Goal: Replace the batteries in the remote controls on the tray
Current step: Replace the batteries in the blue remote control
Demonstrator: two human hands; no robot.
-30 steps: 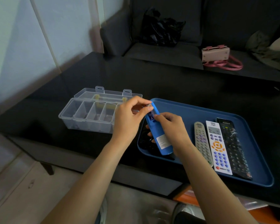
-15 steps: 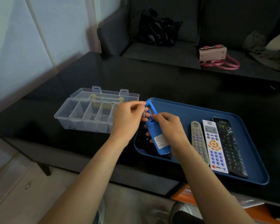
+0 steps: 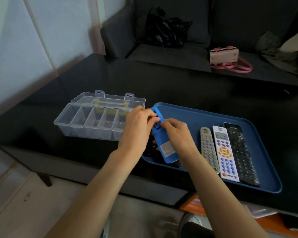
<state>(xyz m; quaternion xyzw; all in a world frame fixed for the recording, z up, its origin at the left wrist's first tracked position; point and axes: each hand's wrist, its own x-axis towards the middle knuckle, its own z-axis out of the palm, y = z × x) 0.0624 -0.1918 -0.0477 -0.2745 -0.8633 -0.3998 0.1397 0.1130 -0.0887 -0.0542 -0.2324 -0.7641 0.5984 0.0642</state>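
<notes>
A blue remote (image 3: 165, 146) is held back side up over the left end of the blue tray (image 3: 187, 114), its battery bay open at the far end. My right hand (image 3: 177, 134) grips its body from the right. My left hand (image 3: 138, 125) has its fingertips pinched at the open bay; whether a battery sits between them is hidden. On the tray's right half lie a grey remote (image 3: 209, 148), a white remote (image 3: 224, 152) with orange and blue buttons, and a black remote (image 3: 240, 152). A dark object (image 3: 150, 152) lies under the blue remote.
An open clear compartment box (image 3: 93, 122) stands on the black table (image 3: 179, 83) just left of the tray. Behind the table is a dark sofa with a black bag (image 3: 167, 30) and a pink handbag (image 3: 225, 57). The table's near edge runs below my forearms.
My left hand's fingertips have closed in on the open end of the blue remote, and my right thumb has come up beside them. The remote has stayed over the tray's left end.
</notes>
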